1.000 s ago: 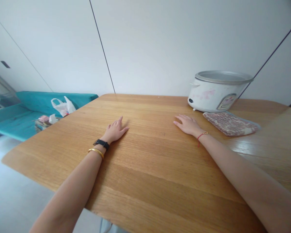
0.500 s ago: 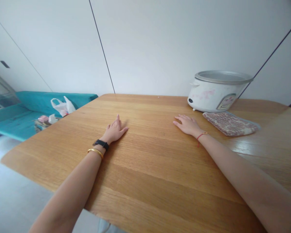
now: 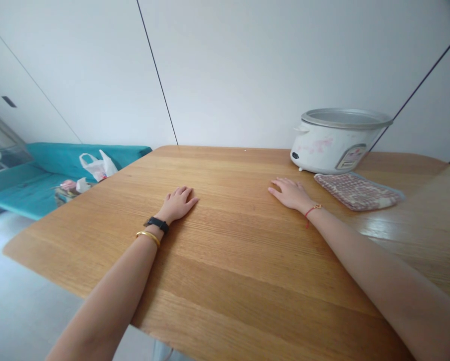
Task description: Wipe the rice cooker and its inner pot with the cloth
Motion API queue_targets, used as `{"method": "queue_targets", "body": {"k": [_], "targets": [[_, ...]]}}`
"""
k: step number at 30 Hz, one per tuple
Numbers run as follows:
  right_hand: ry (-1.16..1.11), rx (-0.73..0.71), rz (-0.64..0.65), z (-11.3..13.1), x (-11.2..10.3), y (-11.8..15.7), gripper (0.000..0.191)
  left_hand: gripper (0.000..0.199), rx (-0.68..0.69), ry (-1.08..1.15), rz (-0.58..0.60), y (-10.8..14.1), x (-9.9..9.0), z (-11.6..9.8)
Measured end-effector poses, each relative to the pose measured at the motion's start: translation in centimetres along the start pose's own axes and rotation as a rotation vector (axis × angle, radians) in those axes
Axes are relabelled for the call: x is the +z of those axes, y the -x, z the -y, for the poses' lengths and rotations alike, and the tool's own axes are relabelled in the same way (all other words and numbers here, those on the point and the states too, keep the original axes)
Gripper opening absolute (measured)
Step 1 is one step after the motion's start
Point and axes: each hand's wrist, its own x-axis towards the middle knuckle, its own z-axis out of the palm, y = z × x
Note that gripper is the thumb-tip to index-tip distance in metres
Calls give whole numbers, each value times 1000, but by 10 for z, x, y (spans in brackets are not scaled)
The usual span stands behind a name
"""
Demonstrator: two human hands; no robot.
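Observation:
My left hand [image 3: 178,203] rests palm down on the wooden table [image 3: 225,240], fingers apart and holding nothing. A black watch [image 3: 157,224] and a gold bangle [image 3: 148,235] circle that wrist. On the right side of the tabletop lies my right hand [image 3: 289,193], also flat and open, with a red string bracelet [image 3: 312,209] at the wrist. Just beyond its fingers, to the right, stands a white rice cooker [image 3: 322,148] without a lid. A folded red-and-white patterned cloth [image 3: 358,191] lies in front of the cooker, near my right hand.
A white panelled wall [image 3: 240,70] rises behind the table's far edge. To the left, a teal sofa [image 3: 44,165] holds a white plastic bag [image 3: 99,165] and a few small items. Pale floor [image 3: 25,281] shows below at the left.
My left hand's raised, extended index finger has come down, and its fingers now lie spread on the table. My right hand, the cooker and the cloth have stayed put.

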Motion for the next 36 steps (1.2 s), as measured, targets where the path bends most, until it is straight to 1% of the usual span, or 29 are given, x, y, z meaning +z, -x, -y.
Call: {"method": "queue_targets", "body": {"k": [2,14,20,26,29,32,34,36], "targets": [[5,-1,-2,-1,1,0,55,68,-3,-13,9,0,0,0],[28,2,-6,0,1,0,58,70,-1,-7,-1,-1,3,1],[11,3,-6,-1,0,0,57,96,-19,82,-65,-4,8,4],[20,1,-6,-1,2,0,57,110,-32,170,-76,-2,7,3],[15,-2,-14,-1,1,0,58,112,-34,193,-76,-1,5,2],[-1,5,-20,-1,1,0,67,104,-43,192,-81,-2,5,2],[-5,7,-15,-1,1,-1,70,89,-38,147,-67,-3,4,2],[3,1,4,-2,1,-1,64,72,-19,74,-36,-3,4,2]]}}
